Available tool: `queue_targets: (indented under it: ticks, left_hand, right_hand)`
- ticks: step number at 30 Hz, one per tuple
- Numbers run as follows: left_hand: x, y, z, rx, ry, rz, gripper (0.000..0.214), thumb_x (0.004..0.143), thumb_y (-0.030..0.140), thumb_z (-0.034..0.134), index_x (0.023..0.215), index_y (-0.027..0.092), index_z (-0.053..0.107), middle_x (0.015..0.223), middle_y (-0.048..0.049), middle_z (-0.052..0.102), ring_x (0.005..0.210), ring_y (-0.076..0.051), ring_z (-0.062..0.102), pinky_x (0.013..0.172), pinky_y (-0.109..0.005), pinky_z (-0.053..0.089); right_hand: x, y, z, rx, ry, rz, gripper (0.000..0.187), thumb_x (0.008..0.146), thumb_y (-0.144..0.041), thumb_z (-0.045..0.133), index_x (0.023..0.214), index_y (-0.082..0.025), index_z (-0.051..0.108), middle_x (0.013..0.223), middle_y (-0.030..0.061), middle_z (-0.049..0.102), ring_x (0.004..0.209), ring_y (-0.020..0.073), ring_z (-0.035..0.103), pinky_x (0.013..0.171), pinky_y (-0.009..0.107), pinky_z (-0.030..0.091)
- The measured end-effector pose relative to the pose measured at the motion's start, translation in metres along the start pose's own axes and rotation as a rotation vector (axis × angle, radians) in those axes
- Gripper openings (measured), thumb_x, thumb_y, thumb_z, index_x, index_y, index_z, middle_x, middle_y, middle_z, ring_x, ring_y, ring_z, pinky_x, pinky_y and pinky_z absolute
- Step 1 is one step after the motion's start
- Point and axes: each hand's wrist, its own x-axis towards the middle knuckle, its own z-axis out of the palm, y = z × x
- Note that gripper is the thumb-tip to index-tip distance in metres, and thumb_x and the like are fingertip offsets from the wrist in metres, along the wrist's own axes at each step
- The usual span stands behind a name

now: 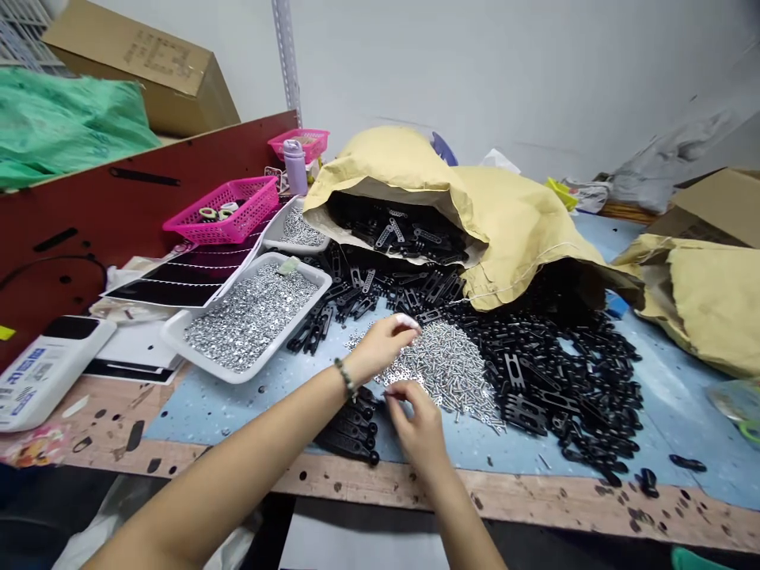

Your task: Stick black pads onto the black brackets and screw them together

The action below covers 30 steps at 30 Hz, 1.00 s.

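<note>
My left hand [385, 345], with a beaded bracelet on its wrist, reaches over the left side of a heap of silver screws [454, 368]. Its fingers are bent together beside a flat black slotted part [430, 316], and a white covering shows on one fingertip. Whatever they grip is too small to make out. Closer to the table edge, my right hand [420, 427] is curled with thumb and forefinger pinched; its contents cannot be made out. Left of it lies a row of black arm-shaped parts with round ends [350, 435]. Small silver nuts [407, 369] lie between the hands.
A white tray [178, 332] of small metal pieces stands left, near a pink basket [219, 229]. Open paper sacks [392, 154] spill black parts [570, 396] at the back and right. A purple bottle [295, 168] and white device [51, 368] are at left.
</note>
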Motion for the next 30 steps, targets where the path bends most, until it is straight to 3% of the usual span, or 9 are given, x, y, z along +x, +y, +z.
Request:
queue_targets:
  ticks: [3,5,10,15,17,19,24,27,30]
  left_hand:
    - [-0.046,-0.01,-0.027,-0.026,0.079,0.026,0.01,0.089,0.014,0.052,0.096,0.016,0.06,0.098,-0.0039,0.065,0.095,-0.016,0.06,0.087,-0.03,0.048]
    - [-0.078,-0.02,-0.036,-0.003,0.155,0.049,0.012,0.087,0.019,0.055,0.099,0.019,0.058,0.095,-0.0017,0.064,0.09,-0.016,0.06,0.081,-0.029,0.049]
    - [-0.127,-0.042,-0.027,0.323,0.153,0.164,0.01,0.091,0.019,0.05,0.09,0.021,0.059,0.087,-0.0013,0.063,0.084,-0.018,0.057,0.077,-0.031,0.047]
    - [-0.136,-0.055,-0.016,0.678,0.103,0.323,0.021,0.092,0.011,0.042,0.083,0.018,0.06,0.08,-0.0042,0.062,0.079,-0.021,0.053,0.07,-0.035,0.044]
    - [-0.136,-0.057,-0.016,0.759,0.106,0.35,0.023,0.091,0.008,0.041,0.081,0.018,0.06,0.079,-0.0045,0.061,0.077,-0.021,0.052,0.067,-0.034,0.043]
    - [-0.136,-0.057,-0.017,0.805,0.108,0.373,0.024,0.09,0.006,0.041,0.081,0.018,0.06,0.08,-0.0046,0.061,0.076,-0.021,0.051,0.065,-0.034,0.042]
    - [-0.133,-0.059,-0.012,0.835,0.12,0.439,0.026,0.089,0.003,0.04,0.083,0.018,0.06,0.084,-0.0044,0.063,0.077,-0.02,0.051,0.066,-0.034,0.042]
    - [-0.135,-0.061,-0.01,0.806,0.164,0.444,0.024,0.091,0.005,0.04,0.083,0.017,0.06,0.081,-0.0045,0.062,0.076,-0.02,0.052,0.065,-0.033,0.043]
    - [-0.138,-0.057,-0.012,0.782,0.22,0.426,0.019,0.092,0.01,0.043,0.096,0.017,0.061,0.096,-0.0082,0.062,0.087,-0.023,0.054,0.071,-0.038,0.047]
  right_hand:
    - [0.004,0.0,0.015,-0.043,-0.068,-0.054,0.014,0.087,-0.016,0.045,0.082,-0.022,0.057,0.078,0.0031,0.061,0.075,0.0173,0.058,0.069,0.029,0.047]
    - [0.005,0.001,0.02,-0.082,-0.109,-0.084,0.016,0.088,-0.015,0.044,0.081,-0.022,0.057,0.077,0.0034,0.06,0.075,0.0182,0.057,0.069,0.03,0.046]
    - [0.004,-0.003,0.017,-0.171,-0.155,-0.13,0.016,0.089,-0.017,0.045,0.085,-0.021,0.06,0.093,0.0076,0.06,0.085,0.0202,0.057,0.076,0.033,0.047]
    - [0.016,0.018,-0.029,-0.362,-0.012,-0.074,0.025,0.092,-0.019,0.04,0.11,-0.019,0.058,0.112,0.0131,0.057,0.104,0.0246,0.054,0.089,0.042,0.045]
    - [0.025,0.036,-0.053,-0.549,0.066,-0.002,0.027,0.09,-0.022,0.044,0.112,-0.017,0.057,0.111,0.0152,0.057,0.1,0.0281,0.053,0.086,0.046,0.044]
    - [0.033,0.053,-0.07,-0.695,0.056,0.039,0.024,0.086,-0.024,0.049,0.106,-0.017,0.061,0.105,0.015,0.059,0.093,0.0291,0.053,0.081,0.045,0.044]
    - [0.043,0.069,-0.076,-0.698,0.013,0.017,0.019,0.087,-0.025,0.048,0.076,-0.02,0.062,0.083,0.0086,0.062,0.077,0.0235,0.053,0.075,0.038,0.043]
    - [0.04,0.068,-0.076,-0.646,0.057,0.005,0.024,0.09,-0.03,0.045,0.077,-0.019,0.063,0.088,0.0098,0.061,0.081,0.0233,0.054,0.074,0.037,0.044]
    - [0.034,0.07,-0.081,-0.579,0.119,0.008,0.029,0.092,-0.035,0.042,0.085,-0.018,0.064,0.095,0.0114,0.06,0.087,0.0244,0.055,0.076,0.038,0.046]
